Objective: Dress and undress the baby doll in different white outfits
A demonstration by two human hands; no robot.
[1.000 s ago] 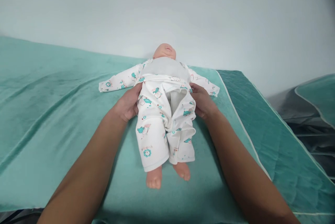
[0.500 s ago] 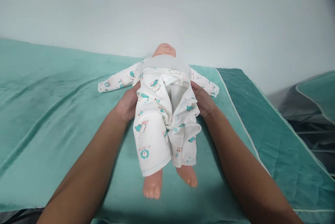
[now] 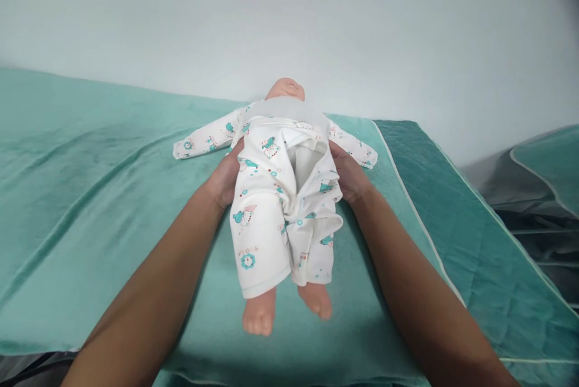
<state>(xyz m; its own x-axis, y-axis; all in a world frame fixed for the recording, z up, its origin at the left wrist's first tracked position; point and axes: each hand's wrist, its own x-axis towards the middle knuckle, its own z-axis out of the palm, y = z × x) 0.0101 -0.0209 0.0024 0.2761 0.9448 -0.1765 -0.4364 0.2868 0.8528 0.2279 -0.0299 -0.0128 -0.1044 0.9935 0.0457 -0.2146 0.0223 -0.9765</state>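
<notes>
Wall (image 3: 289,19), pale and plain, fills the far side of what I'm facing. Below it spreads the green blanket (image 3: 113,128), one long crease running across the left, with a darker quilted cover (image 3: 434,188) beyond its pale edging on the right. And there, mid-blanket, the dressed doll (image 3: 269,167) lies on its back!

How far along am I? Well along, I'd judge: the white trousers (image 3: 262,215) are on and drawn up to the middle, and the printed sleeves (image 3: 205,137) reach out left and right. What's left looks like straightening, because the trousers gape open at the front, with plain lining showing.

Now the look of it: left leg of the trousers fairly smooth, right leg bunched, a fold jutting outward. Across the chest runs plain grey cloth (image 3: 284,108); whether it belongs to the top, I can't tell.

My left hand (image 3: 226,179) and right hand (image 3: 350,176) flank the hips, one at each side. The fingers vanish behind the trousers, so I can't tell whether they're spread or gripping.

Smaller yet, the head (image 3: 286,89) at the far end, bare feet (image 3: 259,314) poking out on the near side, and, tiniest, teal-and-pink prints (image 3: 248,260) dotting the white.
</notes>
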